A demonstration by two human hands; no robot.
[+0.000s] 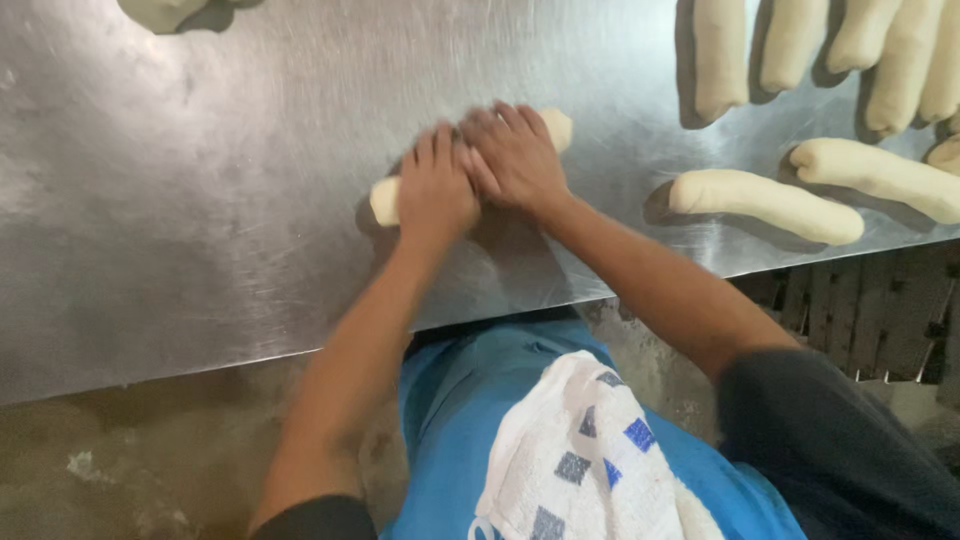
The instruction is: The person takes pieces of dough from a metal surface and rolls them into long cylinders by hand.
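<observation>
Head view: both palms flat, fingers spread, pressing one dough log (385,199) mid-frame on the steel table (200,200). Left hand (435,190) and right hand (515,155) touch, gripping nothing. Even pressure, I'd say, working outward, to match the finished logs (765,203) at upper right.

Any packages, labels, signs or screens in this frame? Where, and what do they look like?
None in view: no package, label, sign or screen.
Only both hands pressed flat on a dough roll, pale and long, on the steel table.
More pale dough rolls lie at the right.
A white cloth with blue and grey squares hangs at the waist.
</observation>
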